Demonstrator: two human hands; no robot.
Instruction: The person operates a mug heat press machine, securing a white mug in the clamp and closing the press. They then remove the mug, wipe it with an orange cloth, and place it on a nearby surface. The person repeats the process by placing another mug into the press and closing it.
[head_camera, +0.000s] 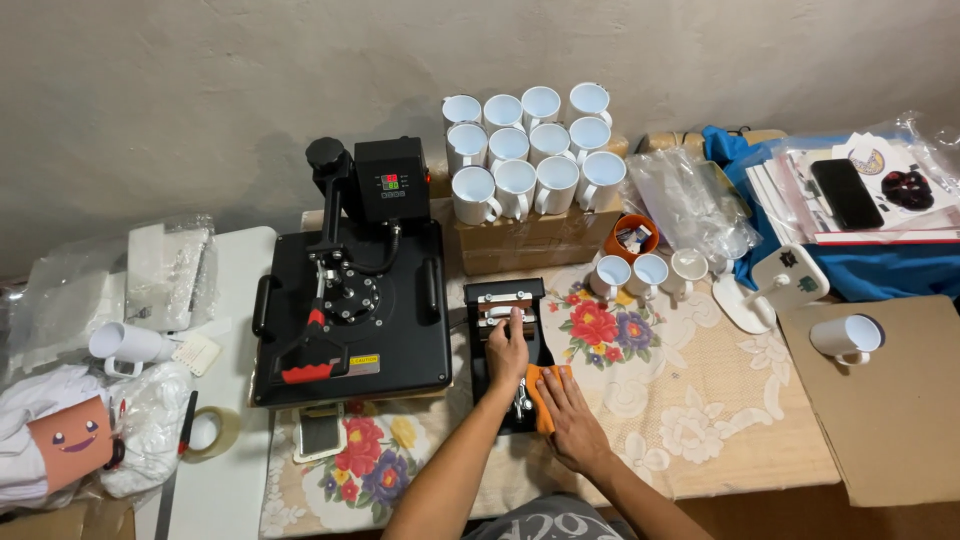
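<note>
On a table covered with a floral cloth (640, 400), seen from a head camera looking down, two bare hands work at a small black mug press (508, 340). The left hand (507, 355) rests on top of the press, fingers curled loosely over its metal bars, gripping nothing clearly. The right hand (570, 415) lies flat, fingers spread, pressing an orange cloth (543, 385) against the press's near right edge. Just left stands a large black heat press (350, 310). Behind, white mugs (530, 150) crowd a cardboard box (520, 240). Three more mugs (648, 273) stand nearby.
</note>
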